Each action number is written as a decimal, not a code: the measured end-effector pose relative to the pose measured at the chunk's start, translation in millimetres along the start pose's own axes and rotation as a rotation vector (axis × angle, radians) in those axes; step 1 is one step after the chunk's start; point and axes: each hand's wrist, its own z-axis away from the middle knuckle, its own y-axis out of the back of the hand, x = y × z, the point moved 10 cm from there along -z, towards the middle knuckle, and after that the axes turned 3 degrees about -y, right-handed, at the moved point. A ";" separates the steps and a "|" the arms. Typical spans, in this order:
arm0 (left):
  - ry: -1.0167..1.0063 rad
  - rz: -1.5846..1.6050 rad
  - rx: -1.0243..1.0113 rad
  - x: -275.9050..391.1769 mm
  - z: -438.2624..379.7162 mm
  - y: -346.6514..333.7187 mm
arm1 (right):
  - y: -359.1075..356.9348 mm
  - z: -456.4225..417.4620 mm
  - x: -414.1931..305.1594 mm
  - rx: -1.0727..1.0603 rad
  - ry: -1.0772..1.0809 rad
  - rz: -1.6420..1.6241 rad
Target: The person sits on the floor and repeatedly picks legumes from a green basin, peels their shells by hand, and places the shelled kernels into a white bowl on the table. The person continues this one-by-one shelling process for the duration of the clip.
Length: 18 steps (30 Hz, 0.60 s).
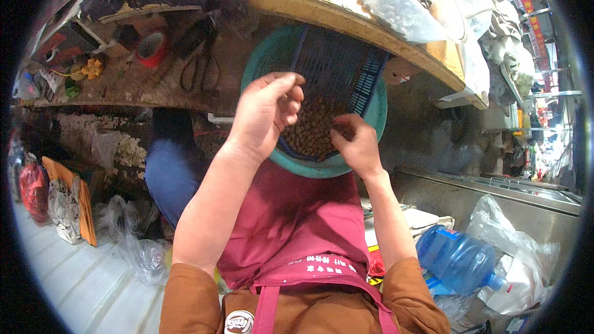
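A dark blue slatted plastic basket [364,86] leans inside a round turquoise basin [381,113] in front of my lap. Small brown round pieces [308,127], perhaps nuts or snails, are heaped at the basket's near end. Above the basket's left side is my left hand [269,109], its fingers curled in and the thumb near the index finger. My right hand [357,144] hovers low over the heap's right side, thumb and fingertips brought together. Whether either hand pinches a piece is too blurred to tell.
A wooden tabletop edge [352,14] overhangs the basin, bearing a translucent tub [394,7] with dark pieces. On a lower shelf at left lie scissors [199,72] and a red tape roll [151,49]. A blue water jug [457,260] and plastic bags [510,241] are at lower right.
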 end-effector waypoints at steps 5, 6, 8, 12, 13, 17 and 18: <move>0.157 -0.187 -0.170 -38.9 10.5 -25.2 | 32.0 25.0 -44.5 0.155 0.086 -0.636; 0.138 -0.216 -0.217 -40.2 13.2 -32.8 | 35.0 28.0 -52.2 0.162 0.120 -0.680; 0.077 -0.230 -0.328 -41.0 20.2 -46.3 | 41.7 32.6 -64.4 0.158 0.158 -0.699; 0.091 -0.152 -0.376 -38.5 30.6 -57.1 | 48.0 36.7 -76.0 0.184 0.188 -0.709; 0.111 -0.158 -0.380 -39.8 31.3 -56.4 | 48.4 37.4 -78.8 0.183 0.189 -0.702; 0.181 -0.148 -0.412 -41.5 36.6 -57.8 | 48.4 40.7 -95.1 0.177 0.258 -0.611; 0.197 -0.138 -0.424 -42.0 38.1 -59.0 | 49.0 41.7 -99.1 0.183 0.274 -0.571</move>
